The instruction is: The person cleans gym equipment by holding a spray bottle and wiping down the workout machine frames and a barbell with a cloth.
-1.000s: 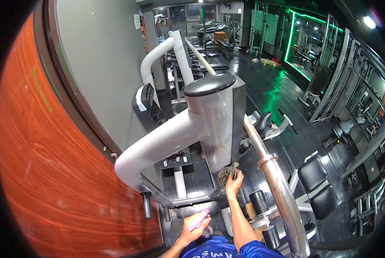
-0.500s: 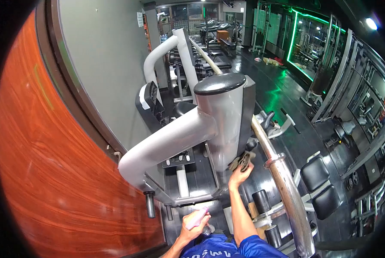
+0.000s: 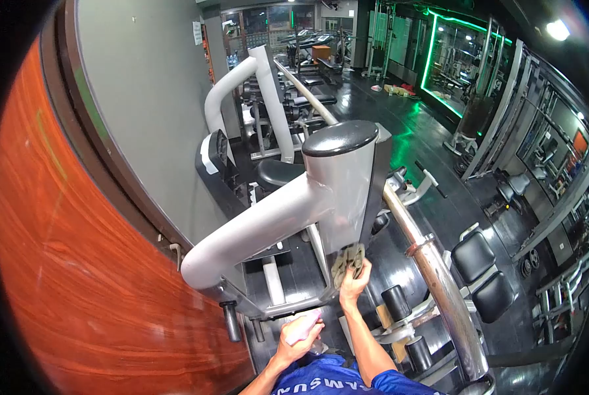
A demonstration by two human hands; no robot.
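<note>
Right hand [image 3: 354, 284] curled tight round a bunched cloth [image 3: 346, 263] at the grey post's [image 3: 340, 204] lower end, probably light, soft, best pinched mid-bunch; left hand [image 3: 294, 343] wraps a pink bottle [image 3: 304, 326], likely light, best held round its body.

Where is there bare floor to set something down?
Dark floor beyond the grey post, beside the green light strip; a smaller patch between metal bar and black pads. Crowded around the right hand, with cloth and rollers near.
</note>
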